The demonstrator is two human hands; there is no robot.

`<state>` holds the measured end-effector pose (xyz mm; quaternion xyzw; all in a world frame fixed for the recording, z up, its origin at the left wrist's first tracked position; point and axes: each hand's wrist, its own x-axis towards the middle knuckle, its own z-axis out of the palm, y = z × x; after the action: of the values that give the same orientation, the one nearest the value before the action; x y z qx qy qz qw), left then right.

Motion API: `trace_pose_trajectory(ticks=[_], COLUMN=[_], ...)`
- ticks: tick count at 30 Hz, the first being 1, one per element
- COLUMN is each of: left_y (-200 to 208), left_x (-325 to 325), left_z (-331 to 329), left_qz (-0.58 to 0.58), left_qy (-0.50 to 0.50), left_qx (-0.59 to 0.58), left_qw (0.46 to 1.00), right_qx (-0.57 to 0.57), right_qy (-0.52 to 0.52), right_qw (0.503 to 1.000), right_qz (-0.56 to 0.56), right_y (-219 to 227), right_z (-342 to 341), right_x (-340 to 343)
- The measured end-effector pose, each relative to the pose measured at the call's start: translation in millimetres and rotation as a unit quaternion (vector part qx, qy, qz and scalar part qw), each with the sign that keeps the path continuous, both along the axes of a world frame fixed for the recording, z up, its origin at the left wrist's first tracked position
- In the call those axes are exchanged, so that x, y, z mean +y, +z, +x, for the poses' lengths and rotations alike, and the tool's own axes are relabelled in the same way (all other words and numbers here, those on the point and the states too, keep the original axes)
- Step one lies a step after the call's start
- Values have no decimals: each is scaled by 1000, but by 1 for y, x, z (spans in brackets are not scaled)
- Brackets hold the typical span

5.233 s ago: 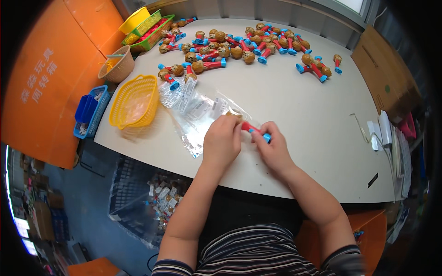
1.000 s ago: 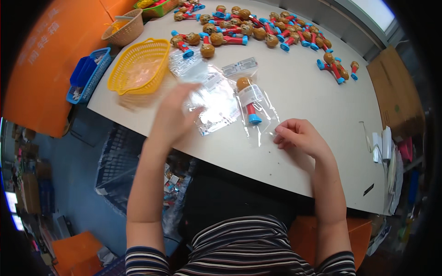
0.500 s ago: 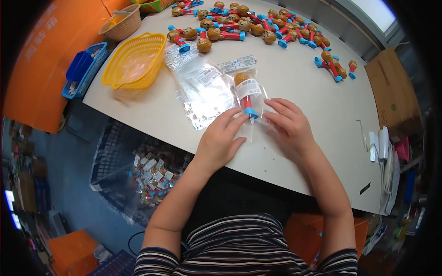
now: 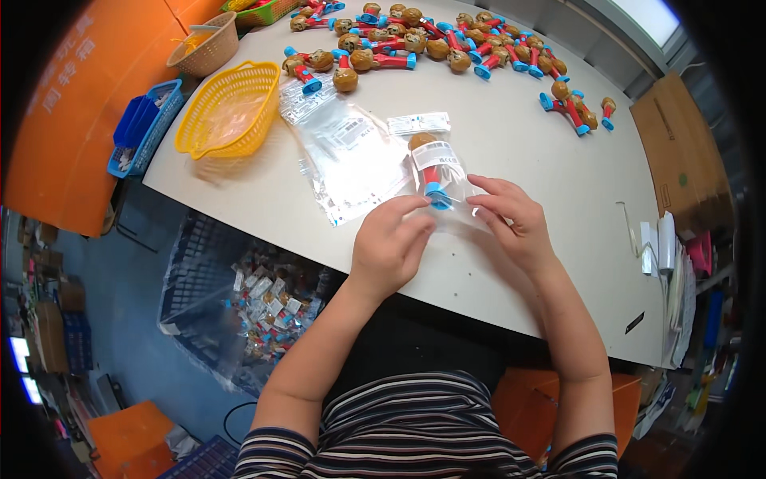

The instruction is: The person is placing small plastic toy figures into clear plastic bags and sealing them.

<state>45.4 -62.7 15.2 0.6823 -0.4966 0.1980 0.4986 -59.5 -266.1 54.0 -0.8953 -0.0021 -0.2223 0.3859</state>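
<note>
Toy point(image 4: 432, 175): brown round head toward the far side, red shaft, flared blue base toward the person; it lies inside a clear bag point(image 4: 452, 177) on the pale table point(image 4: 511, 136), just beyond the hands.
Bag details: a white label strip point(image 4: 437, 154) crosses the front below the toy's head, and a pale printed header point(image 4: 419, 123) runs along the far end.
Left hand point(image 4: 387, 246): fingers and thumb bent at the bag's near left edge; whether they pinch the film cannot be told.
Right hand point(image 4: 515, 219): fingers curved at the bag's right edge, the thumb underneath; a firm grip cannot be made out.
Flat bags point(image 4: 351, 160): spread in an overlapping pile, left of the toy.
Yellow basket point(image 4: 267, 89): farther left, with clear film inside.
Loose toys point(image 4: 399, 40): heaped along the far side, brown, red and blue.
Dark blue crate point(image 4: 185, 283): below the table's left side, lined with plastic, holding many bagged pieces.
</note>
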Motion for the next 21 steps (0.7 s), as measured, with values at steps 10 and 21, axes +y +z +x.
trace_pose_trajectory(ticks=[10,21], left_y=[1,2], left_x=[6,2], left_z=[-6,-10], left_qz=[1,13], left_qy=[-20,-28], left_qx=[268,275], left_qw=[963,961], right_qx=[142,150], right_qy=[0,15], right_qw=[972,969], right_qz=[186,197], right_y=[-8,5], right_z=[-9,-10], right_x=[1,9])
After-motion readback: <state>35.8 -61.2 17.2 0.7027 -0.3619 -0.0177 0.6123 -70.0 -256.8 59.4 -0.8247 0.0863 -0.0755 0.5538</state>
